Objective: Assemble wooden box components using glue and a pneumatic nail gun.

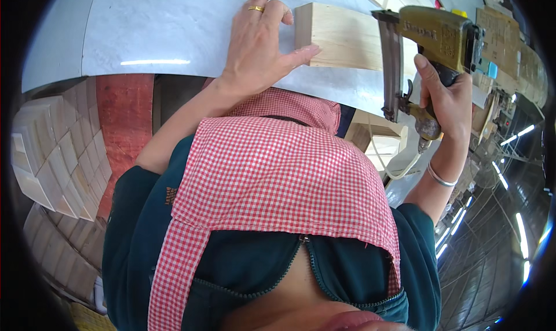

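A pale, box-shaped wooden piece (346, 37) lies on the light grey tabletop (156, 35). Whether it is hollow does not show. At its left end is my left hand (255, 47), with a ring on one finger. The thumb reaches to the piece's lower left corner, while the bent fingers stay apart beyond its end. My right hand (449, 102) is wrapped round the grip of a brass-coloured pneumatic nail gun (434, 33). The gun's long, dark magazine hangs in front of the right part of the piece, hiding some of it.
A pale air hose (399, 173) loops below the gun. To the left, wooden boxes (63, 151) are stacked beside a red panel (124, 122). Cardboard (498, 38) stands at the far right. My checked apron (289, 174) is close to the table edge.
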Demonstrator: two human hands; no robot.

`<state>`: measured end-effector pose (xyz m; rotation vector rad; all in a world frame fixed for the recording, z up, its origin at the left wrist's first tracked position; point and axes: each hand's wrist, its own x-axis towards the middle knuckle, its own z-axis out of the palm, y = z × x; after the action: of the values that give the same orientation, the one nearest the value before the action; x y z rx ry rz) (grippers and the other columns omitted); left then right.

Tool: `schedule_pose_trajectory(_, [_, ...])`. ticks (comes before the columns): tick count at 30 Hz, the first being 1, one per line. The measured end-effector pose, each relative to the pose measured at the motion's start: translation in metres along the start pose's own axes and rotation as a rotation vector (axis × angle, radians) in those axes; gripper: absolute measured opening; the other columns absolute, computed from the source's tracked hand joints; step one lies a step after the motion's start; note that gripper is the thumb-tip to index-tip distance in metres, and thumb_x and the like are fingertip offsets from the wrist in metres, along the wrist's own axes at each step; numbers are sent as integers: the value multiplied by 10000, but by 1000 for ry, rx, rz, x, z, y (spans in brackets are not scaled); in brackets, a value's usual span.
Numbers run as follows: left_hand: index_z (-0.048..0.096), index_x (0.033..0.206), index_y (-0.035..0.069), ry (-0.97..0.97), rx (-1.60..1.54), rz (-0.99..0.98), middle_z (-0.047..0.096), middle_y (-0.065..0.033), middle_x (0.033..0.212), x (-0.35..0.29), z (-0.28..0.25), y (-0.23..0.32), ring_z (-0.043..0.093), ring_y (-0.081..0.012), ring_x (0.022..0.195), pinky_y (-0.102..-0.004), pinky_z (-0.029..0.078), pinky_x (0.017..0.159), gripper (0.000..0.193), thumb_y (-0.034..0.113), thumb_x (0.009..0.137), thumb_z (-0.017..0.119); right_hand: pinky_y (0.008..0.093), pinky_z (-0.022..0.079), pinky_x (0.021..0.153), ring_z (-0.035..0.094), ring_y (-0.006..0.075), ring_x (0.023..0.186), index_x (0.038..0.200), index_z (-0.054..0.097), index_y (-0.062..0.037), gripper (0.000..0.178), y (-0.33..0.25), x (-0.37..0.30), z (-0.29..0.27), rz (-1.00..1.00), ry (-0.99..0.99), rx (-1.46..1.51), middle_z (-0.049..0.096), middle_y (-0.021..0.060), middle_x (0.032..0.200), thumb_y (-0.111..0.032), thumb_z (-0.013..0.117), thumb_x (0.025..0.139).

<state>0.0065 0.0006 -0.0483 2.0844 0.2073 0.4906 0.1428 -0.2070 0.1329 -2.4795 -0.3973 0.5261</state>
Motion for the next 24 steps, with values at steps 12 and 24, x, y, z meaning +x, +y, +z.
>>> schedule_pose_trajectory(12, [682, 991, 97, -146, 529, 403, 601, -198, 1230, 50, 79, 42, 532, -320, 1074, -448, 418, 921, 470, 287, 605, 871, 223, 373, 383, 467, 94, 366, 851, 680, 3, 339, 36, 7, -25, 118, 13, -20, 558, 11, 512, -319, 774, 897])
schedule_pose_trajectory(24, [711, 953, 89, -239, 459, 332, 603, -205, 1251, 62, 79, 45, 528, -300, 1034, -424, 383, 900, 426, 302, 619, 866, 216, 372, 383, 486, 100, 368, 842, 679, 13, 393, 47, 23, -29, 93, -62, -52, 560, 18, 511, -365, 777, 891])
